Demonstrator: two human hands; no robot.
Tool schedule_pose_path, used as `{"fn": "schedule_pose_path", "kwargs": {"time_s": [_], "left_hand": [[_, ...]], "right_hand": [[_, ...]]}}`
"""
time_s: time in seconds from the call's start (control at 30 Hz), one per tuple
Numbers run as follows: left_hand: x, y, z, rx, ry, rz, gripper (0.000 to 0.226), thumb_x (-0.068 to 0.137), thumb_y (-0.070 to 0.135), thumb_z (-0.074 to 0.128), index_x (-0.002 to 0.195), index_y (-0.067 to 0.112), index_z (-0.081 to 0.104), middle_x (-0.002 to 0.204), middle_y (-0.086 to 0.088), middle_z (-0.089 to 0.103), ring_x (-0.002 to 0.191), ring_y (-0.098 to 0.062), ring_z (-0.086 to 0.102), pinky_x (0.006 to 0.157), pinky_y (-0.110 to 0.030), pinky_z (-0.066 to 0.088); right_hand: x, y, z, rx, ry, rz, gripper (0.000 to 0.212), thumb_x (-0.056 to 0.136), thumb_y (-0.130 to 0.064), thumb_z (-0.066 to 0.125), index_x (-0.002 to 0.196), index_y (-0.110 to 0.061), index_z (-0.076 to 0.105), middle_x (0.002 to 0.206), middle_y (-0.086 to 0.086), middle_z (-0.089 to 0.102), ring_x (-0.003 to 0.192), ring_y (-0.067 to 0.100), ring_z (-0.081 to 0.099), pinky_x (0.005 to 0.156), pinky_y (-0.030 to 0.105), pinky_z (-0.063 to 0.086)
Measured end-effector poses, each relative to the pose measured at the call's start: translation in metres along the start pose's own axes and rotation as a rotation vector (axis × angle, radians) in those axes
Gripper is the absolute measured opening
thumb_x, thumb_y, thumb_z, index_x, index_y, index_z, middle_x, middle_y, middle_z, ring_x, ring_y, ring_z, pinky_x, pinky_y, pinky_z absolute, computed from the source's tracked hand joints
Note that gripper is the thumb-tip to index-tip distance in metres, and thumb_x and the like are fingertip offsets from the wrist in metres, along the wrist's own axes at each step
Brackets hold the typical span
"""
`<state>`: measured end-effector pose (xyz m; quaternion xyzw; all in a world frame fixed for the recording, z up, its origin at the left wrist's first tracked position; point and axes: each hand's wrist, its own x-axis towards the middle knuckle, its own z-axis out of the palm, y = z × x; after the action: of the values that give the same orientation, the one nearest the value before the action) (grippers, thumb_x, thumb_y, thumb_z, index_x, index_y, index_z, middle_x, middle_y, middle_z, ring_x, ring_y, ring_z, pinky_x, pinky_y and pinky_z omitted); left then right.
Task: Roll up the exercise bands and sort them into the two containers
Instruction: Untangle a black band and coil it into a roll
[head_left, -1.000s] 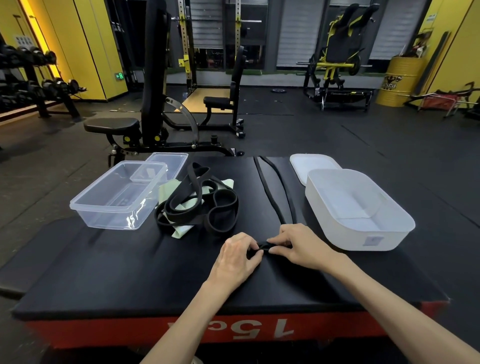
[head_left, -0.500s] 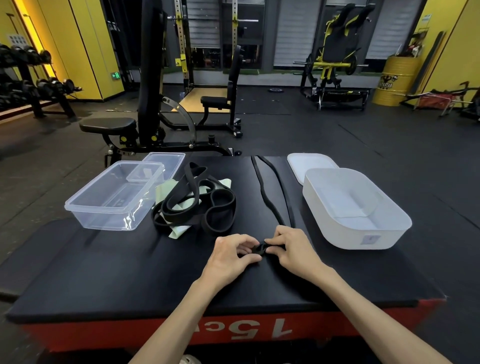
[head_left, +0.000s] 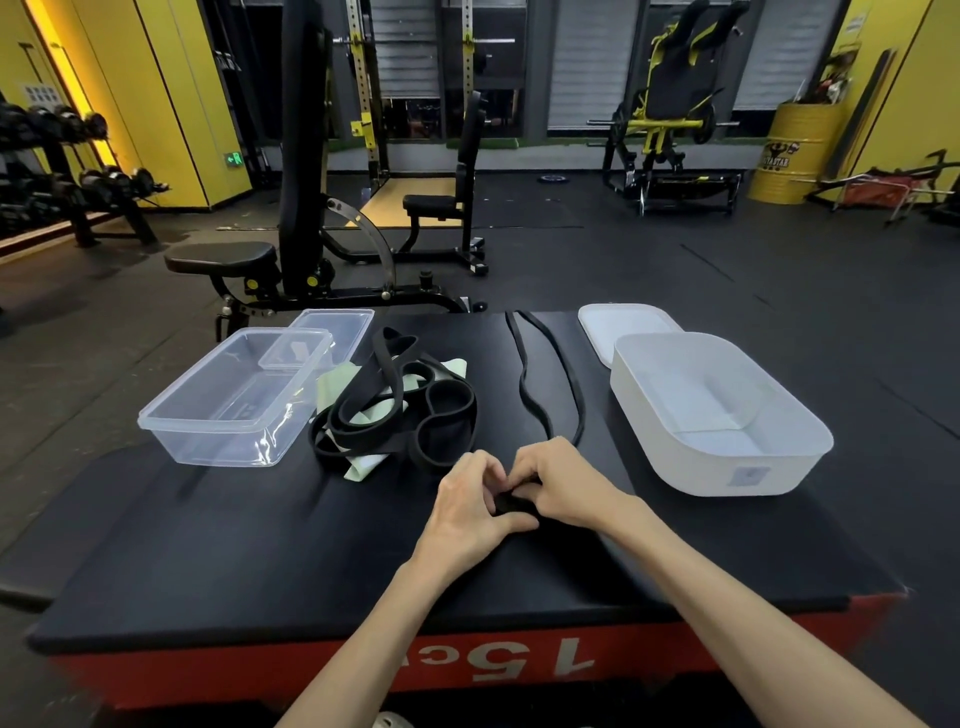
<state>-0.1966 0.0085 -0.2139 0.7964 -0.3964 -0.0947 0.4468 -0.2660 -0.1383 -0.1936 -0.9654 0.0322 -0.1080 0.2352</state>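
A long black exercise band (head_left: 546, 379) lies stretched away from me across the black platform (head_left: 260, 545). Its near end is a small rolled coil, pinched between my left hand (head_left: 470, 501) and my right hand (head_left: 563, 488), which meet over it. A tangled pile of black bands (head_left: 410, 415) lies left of centre on top of pale green bands (head_left: 337, 382). A clear plastic container (head_left: 234, 402) stands at the left, and a white container (head_left: 722, 421) stands at the right. Neither container holds a band.
A clear lid (head_left: 332, 332) lies behind the clear container and a white lid (head_left: 623, 325) behind the white one. The platform's red front edge (head_left: 493, 670) is close to me. A weight bench (head_left: 291, 249) and gym machines stand on the floor beyond.
Both hands have drawn closer together and curled tighter over the band's near end, and the rolled coil between them has grown slightly. The containers and the pile have not moved.
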Motion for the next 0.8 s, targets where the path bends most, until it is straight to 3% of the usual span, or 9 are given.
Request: {"fn": "schedule_pose_path", "kwargs": {"time_s": [0.1,0.23,0.43,0.63,0.8], "left_hand": [[0.0,0.003,-0.002,0.009,-0.024,-0.015,0.053,0.061,0.032,0.087,0.096,0.03,0.048,0.08,0.013,0.054,0.057,-0.003,0.045,0.057,-0.009,0.04],[0.0,0.003,-0.002,0.003,-0.027,-0.047,0.057,0.06,0.038,0.086,0.105,0.033,0.052,0.096,0.015,0.059,0.061,0.0,0.051,0.062,-0.01,0.044],[-0.001,0.001,-0.001,0.034,-0.024,-0.06,0.049,0.062,0.042,0.084,0.104,0.033,0.06,0.099,0.016,0.061,0.067,0.001,0.054,0.068,-0.018,0.051],[-0.003,0.001,-0.001,0.065,-0.025,0.01,0.045,0.066,0.041,0.082,0.106,0.039,0.061,0.096,0.014,0.064,0.068,0.001,0.052,0.064,-0.008,0.042],[-0.003,0.0,0.0,0.106,-0.007,0.081,0.041,0.069,0.038,0.081,0.106,0.034,0.066,0.09,0.01,0.064,0.067,0.0,0.05,0.063,-0.005,0.038]], "right_hand": [[-0.002,0.0,-0.003,0.078,0.016,0.054,0.018,0.077,-0.003,0.07,0.089,-0.014,0.075,0.086,-0.002,0.071,0.079,0.007,0.064,0.079,0.023,0.052],[-0.004,0.006,-0.008,0.101,-0.007,0.012,0.017,0.079,-0.007,0.071,0.092,-0.017,0.075,0.087,-0.005,0.069,0.08,0.004,0.064,0.08,0.022,0.053],[-0.017,0.014,-0.008,0.048,0.027,-0.052,0.024,0.082,-0.009,0.067,0.101,-0.023,0.073,0.091,-0.009,0.066,0.085,0.002,0.061,0.08,0.017,0.047],[-0.023,0.02,-0.003,0.08,0.164,-0.031,0.017,0.079,-0.006,0.071,0.091,-0.017,0.076,0.084,-0.009,0.069,0.078,0.001,0.062,0.075,0.018,0.049],[-0.023,0.022,0.001,0.098,0.164,-0.027,0.013,0.08,-0.01,0.073,0.09,-0.018,0.076,0.086,-0.009,0.065,0.078,0.001,0.061,0.074,0.016,0.047]]}}
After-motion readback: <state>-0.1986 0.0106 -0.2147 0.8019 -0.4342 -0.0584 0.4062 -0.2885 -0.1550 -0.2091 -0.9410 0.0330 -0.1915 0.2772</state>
